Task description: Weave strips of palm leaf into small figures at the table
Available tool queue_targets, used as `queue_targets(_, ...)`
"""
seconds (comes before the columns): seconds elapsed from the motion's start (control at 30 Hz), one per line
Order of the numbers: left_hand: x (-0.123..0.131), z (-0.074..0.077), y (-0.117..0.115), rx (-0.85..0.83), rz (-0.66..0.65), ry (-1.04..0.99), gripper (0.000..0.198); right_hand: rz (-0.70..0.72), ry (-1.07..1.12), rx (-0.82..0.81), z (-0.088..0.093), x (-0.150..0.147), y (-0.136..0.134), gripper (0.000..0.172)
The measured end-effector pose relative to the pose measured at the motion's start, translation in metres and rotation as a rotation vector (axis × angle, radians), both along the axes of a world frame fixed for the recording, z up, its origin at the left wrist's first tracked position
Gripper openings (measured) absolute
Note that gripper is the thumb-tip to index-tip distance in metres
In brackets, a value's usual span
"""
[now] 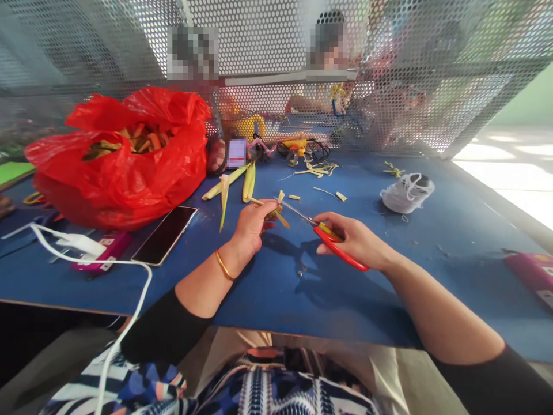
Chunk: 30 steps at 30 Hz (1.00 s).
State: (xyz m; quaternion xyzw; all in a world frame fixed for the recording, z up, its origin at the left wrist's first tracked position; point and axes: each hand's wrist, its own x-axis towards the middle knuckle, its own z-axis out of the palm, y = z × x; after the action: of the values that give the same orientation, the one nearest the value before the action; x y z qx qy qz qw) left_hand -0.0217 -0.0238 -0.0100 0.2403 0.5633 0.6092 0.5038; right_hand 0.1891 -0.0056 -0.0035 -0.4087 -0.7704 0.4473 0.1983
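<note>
Your left hand (250,226) pinches a small folded leaf piece (283,219) above the middle of the blue counter (259,302). Your right hand (355,237) grips the red-handled scissors (341,253), their blades pointing left, tips right by the piece; you cannot tell whether they touch it. Pale leaf strips (249,182) lie just beyond your left hand, a red bag (116,193) stands far left, and white thread (406,196) sits to the right.

L fingers (268,208) hold husk pc (283,221), R fingers (332,218) hold scissors (339,251), tips nr it, above blue tbl (268,300).
</note>
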Motion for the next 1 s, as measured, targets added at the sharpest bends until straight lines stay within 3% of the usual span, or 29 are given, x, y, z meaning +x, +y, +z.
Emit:
queue_targets(0.53,-0.001,-0.005,0.003,-0.012,-0.061,0.042,0.01,-0.026,0.091,-0.114,-0.003,-0.01,-0.008,0.053)
queue_targets(1.0,0.0,-0.003,0.003,-0.071,-0.055,-0.086,0.008,-0.052,0.026,0.059,-0.011,-0.011,-0.008,0.047)
